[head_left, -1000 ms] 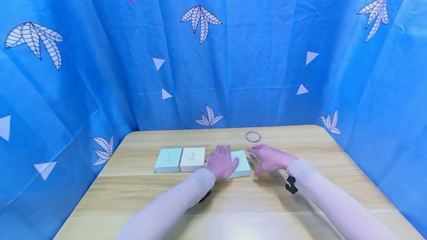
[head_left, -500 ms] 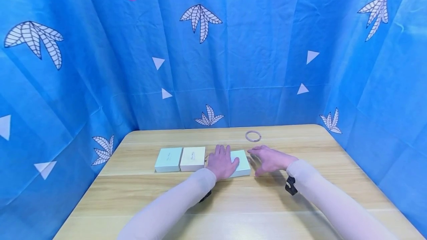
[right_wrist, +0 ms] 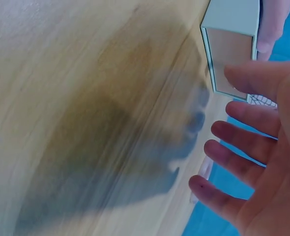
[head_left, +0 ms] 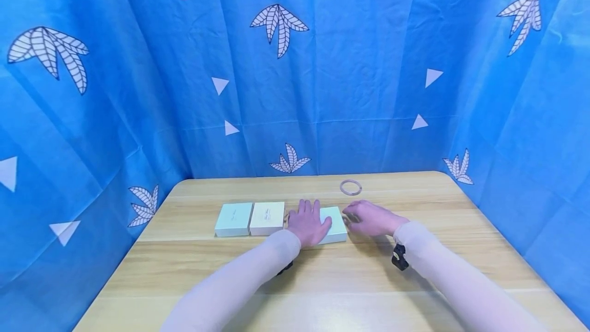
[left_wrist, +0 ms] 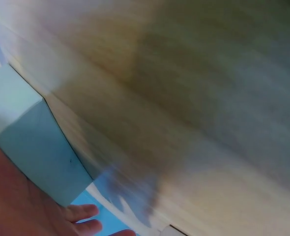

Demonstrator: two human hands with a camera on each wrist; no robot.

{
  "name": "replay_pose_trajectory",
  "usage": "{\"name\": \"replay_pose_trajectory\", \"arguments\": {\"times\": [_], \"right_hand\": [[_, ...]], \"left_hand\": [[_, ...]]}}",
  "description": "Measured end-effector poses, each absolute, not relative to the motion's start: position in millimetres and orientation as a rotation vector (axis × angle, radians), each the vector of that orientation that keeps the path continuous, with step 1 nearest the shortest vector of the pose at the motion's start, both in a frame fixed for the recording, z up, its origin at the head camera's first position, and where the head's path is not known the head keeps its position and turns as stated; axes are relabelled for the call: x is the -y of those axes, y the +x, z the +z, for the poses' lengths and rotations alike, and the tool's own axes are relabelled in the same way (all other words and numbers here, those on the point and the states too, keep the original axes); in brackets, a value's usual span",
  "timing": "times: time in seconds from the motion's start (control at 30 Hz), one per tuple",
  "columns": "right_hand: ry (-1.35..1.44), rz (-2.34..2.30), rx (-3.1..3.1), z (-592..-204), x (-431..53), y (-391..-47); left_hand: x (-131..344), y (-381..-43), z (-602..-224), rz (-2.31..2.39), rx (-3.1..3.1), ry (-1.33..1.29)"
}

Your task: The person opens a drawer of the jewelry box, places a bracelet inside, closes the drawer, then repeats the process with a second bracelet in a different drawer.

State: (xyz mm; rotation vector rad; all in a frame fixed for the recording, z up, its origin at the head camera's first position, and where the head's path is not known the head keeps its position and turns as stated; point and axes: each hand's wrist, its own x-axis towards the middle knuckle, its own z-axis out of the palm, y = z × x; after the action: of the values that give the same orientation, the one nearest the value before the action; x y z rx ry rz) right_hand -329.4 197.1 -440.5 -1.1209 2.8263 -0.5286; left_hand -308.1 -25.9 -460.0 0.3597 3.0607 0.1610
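A mint-green box [head_left: 334, 225] stands on the wooden table, turned slightly. My left hand [head_left: 308, 223] rests on its left part, with straight fingers reaching past the back edge and the thumb over the top. My right hand [head_left: 371, 218] is at the box's right side, loosely bent and holding nothing. In the right wrist view, the box's near end [right_wrist: 229, 64] is a brownish panel framed by a mint rim. My right thumb [right_wrist: 255, 81] overlaps that panel; whether it touches I cannot tell. The left wrist view shows a mint side [left_wrist: 49, 152] beside my left palm.
Left of my hands, a second mint box [head_left: 234, 218] and a cream box [head_left: 268, 218] stand side by side. A thin pale purple ring [head_left: 351, 194] lies near the table's back edge. A blue patterned curtain [head_left: 359, 86] hangs around the table [head_left: 184, 270].
My right hand's fingers and thumb have bent inward a little at the box's right side. My left hand stays on the box, which has not visibly shifted on the table.
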Motion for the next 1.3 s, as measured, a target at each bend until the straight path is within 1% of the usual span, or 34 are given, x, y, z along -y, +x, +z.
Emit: {"name": "replay_pose_trajectory", "arguments": {"times": [0.47, 0.87, 1.3], "right_hand": [[-1.140, -0.561, -2.866, -449, -190, -333], [-1.151, -0.576, -2.863, -450, -187, -334], [-1.193, -0.539, -2.870, -452, -185, -337]], "left_hand": [[28, -314, -463, 0.115, -3.050, 0.388], [31, -312, -460, 0.101, -3.065, 0.440], [28, -319, -467, 0.091, -3.040, 0.418]]}}
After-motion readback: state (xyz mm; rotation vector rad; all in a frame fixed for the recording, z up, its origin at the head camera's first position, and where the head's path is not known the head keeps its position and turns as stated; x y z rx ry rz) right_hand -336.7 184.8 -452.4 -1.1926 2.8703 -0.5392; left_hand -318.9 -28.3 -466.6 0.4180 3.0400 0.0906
